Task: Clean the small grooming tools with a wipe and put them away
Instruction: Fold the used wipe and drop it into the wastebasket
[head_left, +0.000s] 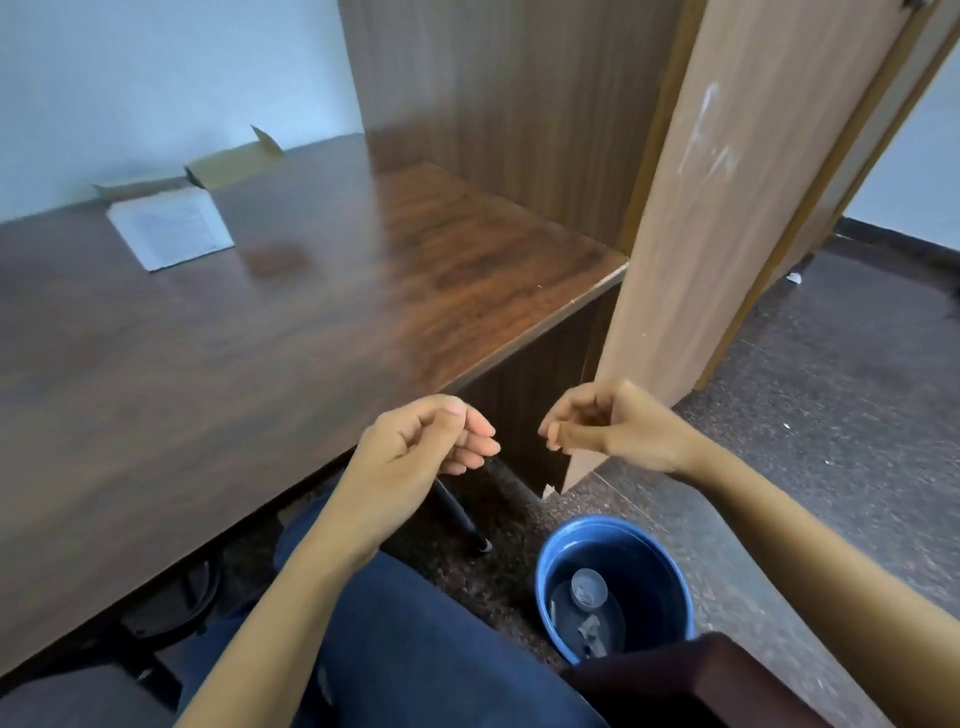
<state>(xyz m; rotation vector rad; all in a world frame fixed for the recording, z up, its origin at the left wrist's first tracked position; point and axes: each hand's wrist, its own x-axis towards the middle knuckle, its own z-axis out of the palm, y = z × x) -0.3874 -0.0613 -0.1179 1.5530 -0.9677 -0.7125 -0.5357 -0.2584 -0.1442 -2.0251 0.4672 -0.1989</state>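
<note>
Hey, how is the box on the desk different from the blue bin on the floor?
The box is angular, white with brown card flaps, and sits at the far side of the desk. The bin is round, blue, and stands on the floor by the desk's end. The box's inside is hidden from here, while the bin shows scraps at its bottom. Both are containers.

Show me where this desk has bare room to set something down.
The desk is bare from its near edge up to the white printed sheet and open cardboard box at the far left, and across to the wooden partition on the right. Only that far-left corner is crowded.
</note>
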